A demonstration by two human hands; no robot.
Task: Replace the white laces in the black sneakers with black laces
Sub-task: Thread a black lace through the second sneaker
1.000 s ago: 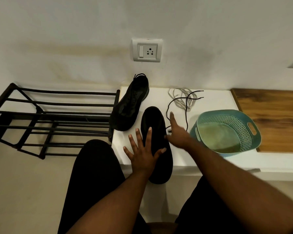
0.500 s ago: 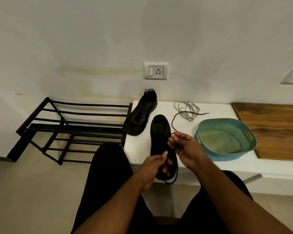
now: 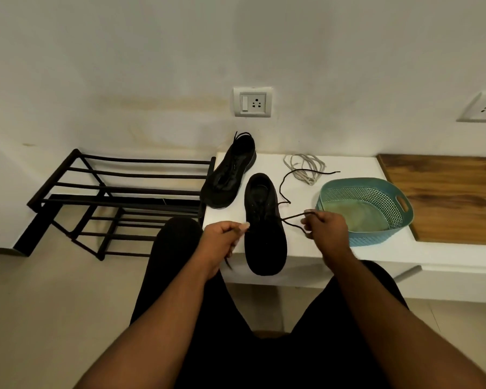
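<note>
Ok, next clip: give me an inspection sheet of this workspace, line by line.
Surface: white ledge, with a wooden panel at its right end.
Job's things: near sneaker on the ledge, toe past the front edge, black lace running from it; far sneaker at the back, leaning over the left edge, black-laced; white laces loose in a pile behind.
Clutter: teal basket with a greenish cloth inside.
Grippers: left hand pinches one lace end; right hand pinches the other.
Cables: nothing seen.
Surroundings: black rack on the floor at left, two wall sockets, the person's knees in black.
</note>
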